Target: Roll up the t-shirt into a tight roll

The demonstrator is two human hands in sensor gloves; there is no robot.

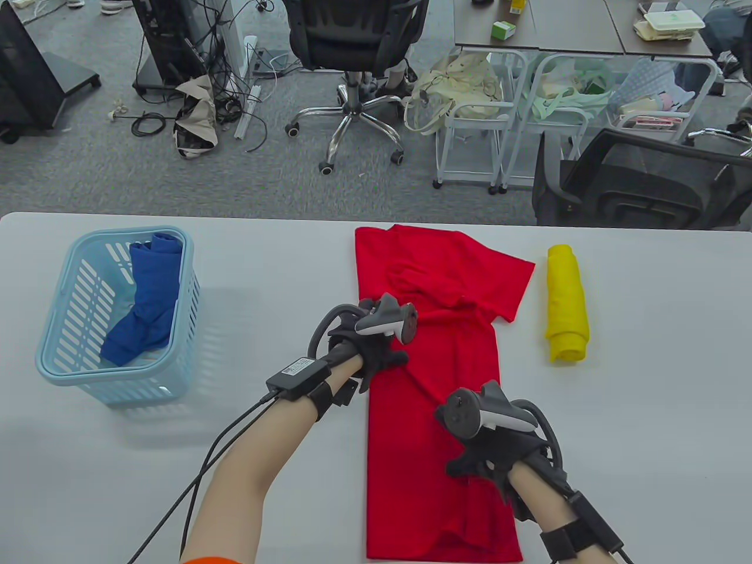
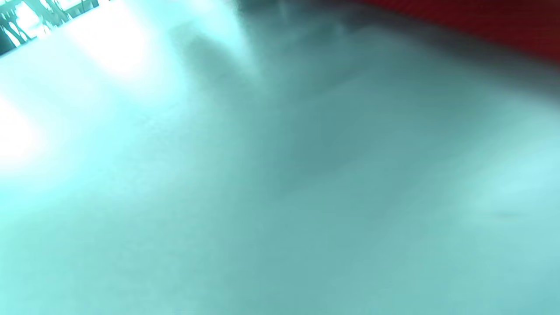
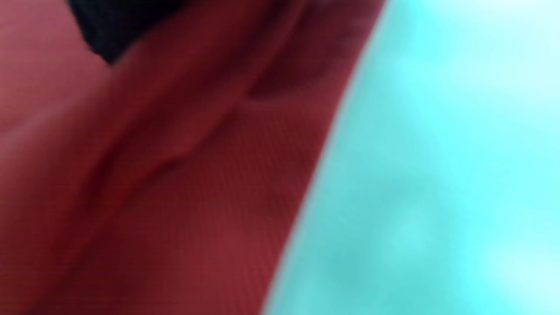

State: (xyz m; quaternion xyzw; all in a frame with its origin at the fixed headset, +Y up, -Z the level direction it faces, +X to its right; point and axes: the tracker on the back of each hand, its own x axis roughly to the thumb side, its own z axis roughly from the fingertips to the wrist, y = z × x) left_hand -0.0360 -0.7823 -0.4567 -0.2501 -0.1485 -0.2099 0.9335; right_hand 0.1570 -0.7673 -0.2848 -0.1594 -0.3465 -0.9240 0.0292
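Note:
A red t-shirt point(image 1: 435, 423) lies flat on the white table point(image 1: 646, 423), its left side folded over and its right sleeve spread out. My left hand point(image 1: 385, 355) rests on the shirt's left edge at mid length. My right hand point(image 1: 476, 464) rests on the shirt's right part nearer me. Trackers cover both hands, so I cannot see the fingers clearly. The right wrist view is blurred: red cloth point(image 3: 175, 197) beside the table surface. The left wrist view shows blurred table and a strip of red cloth point(image 2: 481, 22).
A light blue basket point(image 1: 182, 329) with a blue garment point(image 1: 144, 299) stands at the left. A yellow rolled shirt point(image 1: 567, 302) lies right of the red one. Office chairs and carts stand beyond the table's far edge.

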